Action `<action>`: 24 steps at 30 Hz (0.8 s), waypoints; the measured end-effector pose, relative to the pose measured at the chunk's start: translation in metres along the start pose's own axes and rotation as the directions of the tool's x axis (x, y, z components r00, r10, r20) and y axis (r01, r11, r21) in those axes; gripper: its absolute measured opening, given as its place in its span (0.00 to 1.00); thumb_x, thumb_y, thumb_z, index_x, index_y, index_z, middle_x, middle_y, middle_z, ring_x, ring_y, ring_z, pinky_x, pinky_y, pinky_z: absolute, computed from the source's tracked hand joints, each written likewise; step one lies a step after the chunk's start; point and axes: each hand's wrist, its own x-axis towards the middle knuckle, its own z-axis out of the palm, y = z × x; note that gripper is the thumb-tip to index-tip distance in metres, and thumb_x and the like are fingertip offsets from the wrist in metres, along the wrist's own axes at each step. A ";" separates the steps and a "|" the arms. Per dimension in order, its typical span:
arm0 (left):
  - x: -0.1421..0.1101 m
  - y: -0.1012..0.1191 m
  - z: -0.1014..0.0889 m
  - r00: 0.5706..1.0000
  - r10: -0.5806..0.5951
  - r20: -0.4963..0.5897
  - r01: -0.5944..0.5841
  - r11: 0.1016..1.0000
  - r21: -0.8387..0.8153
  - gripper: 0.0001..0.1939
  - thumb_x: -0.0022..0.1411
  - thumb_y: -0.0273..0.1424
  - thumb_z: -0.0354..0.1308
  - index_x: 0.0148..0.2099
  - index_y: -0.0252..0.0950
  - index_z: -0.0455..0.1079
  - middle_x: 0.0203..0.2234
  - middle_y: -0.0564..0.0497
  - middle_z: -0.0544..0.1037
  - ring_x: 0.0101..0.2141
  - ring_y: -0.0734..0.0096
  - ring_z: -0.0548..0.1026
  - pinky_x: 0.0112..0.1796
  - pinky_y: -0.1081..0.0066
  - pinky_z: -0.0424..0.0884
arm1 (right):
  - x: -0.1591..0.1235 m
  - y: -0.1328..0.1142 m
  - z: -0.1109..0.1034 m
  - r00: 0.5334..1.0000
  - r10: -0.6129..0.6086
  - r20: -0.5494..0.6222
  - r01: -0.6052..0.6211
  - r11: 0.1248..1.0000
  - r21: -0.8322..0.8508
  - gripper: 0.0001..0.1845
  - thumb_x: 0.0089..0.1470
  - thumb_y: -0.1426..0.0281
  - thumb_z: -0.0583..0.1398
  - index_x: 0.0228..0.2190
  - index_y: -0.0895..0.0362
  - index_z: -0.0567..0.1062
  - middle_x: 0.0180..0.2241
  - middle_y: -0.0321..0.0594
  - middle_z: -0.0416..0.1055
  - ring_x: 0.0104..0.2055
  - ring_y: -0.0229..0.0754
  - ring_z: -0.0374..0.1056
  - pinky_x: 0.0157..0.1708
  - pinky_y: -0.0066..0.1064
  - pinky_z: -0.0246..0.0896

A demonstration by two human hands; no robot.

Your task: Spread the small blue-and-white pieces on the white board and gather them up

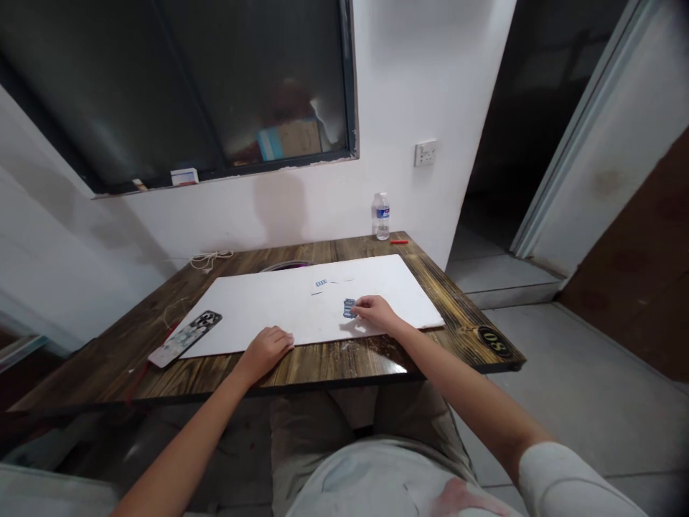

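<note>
My right hand (pixel 377 313) rests on a large white board (pixel 258 309) and its fingertips pinch a small blue patterned card (pixel 349 308). A second small blue-and-white card (pixel 321 284) lies farther back on the board, with faint white scraps beside it. My left hand (pixel 268 349) lies curled at the board's near edge, fingers folded, with nothing visible in it. The board covers the middle of a dark wooden table (pixel 377 355).
A phone (pixel 186 337) in a patterned case lies at the board's left corner. A water bottle (pixel 382 215) and a red pen (pixel 399 242) sit at the back right, a white cable (pixel 209 260) at the back left. An open doorway is to the right.
</note>
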 end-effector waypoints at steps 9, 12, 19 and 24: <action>0.045 0.022 -0.022 0.997 0.068 0.020 -0.062 0.973 -0.223 0.13 0.70 0.34 0.51 0.35 0.37 0.74 0.29 0.48 0.78 0.34 0.67 0.73 0.37 0.68 0.67 | 0.001 0.003 0.000 1.000 -0.019 0.017 0.019 1.000 -0.001 0.17 0.41 0.57 0.67 0.24 0.59 0.78 0.20 0.38 0.72 0.25 0.39 0.65 0.29 0.31 0.56; 0.073 0.036 -0.021 0.999 0.047 -0.013 -0.049 0.943 -0.330 0.13 0.69 0.36 0.54 0.35 0.37 0.75 0.29 0.48 0.79 0.34 0.67 0.74 0.37 0.68 0.68 | 0.000 0.001 0.000 0.998 -0.029 0.051 0.029 1.000 0.002 0.17 0.40 0.57 0.67 0.24 0.59 0.78 0.20 0.37 0.72 0.24 0.38 0.65 0.27 0.29 0.55; 0.123 0.051 -0.002 0.991 -0.059 -0.123 0.014 0.941 -0.338 0.12 0.65 0.38 0.59 0.32 0.37 0.76 0.26 0.49 0.79 0.30 0.68 0.74 0.34 0.69 0.68 | -0.004 -0.005 0.002 0.975 -0.099 0.201 0.084 0.993 0.082 0.17 0.41 0.56 0.68 0.24 0.58 0.78 0.20 0.34 0.72 0.23 0.36 0.65 0.27 0.28 0.56; 0.135 0.050 0.007 0.972 -0.135 -0.191 0.064 0.939 -0.338 0.13 0.65 0.38 0.59 0.31 0.37 0.75 0.26 0.49 0.79 0.29 0.68 0.74 0.33 0.68 0.68 | -0.003 -0.006 0.002 0.973 -0.121 0.197 0.097 0.987 0.129 0.17 0.41 0.56 0.69 0.24 0.58 0.78 0.20 0.36 0.73 0.24 0.37 0.66 0.29 0.29 0.59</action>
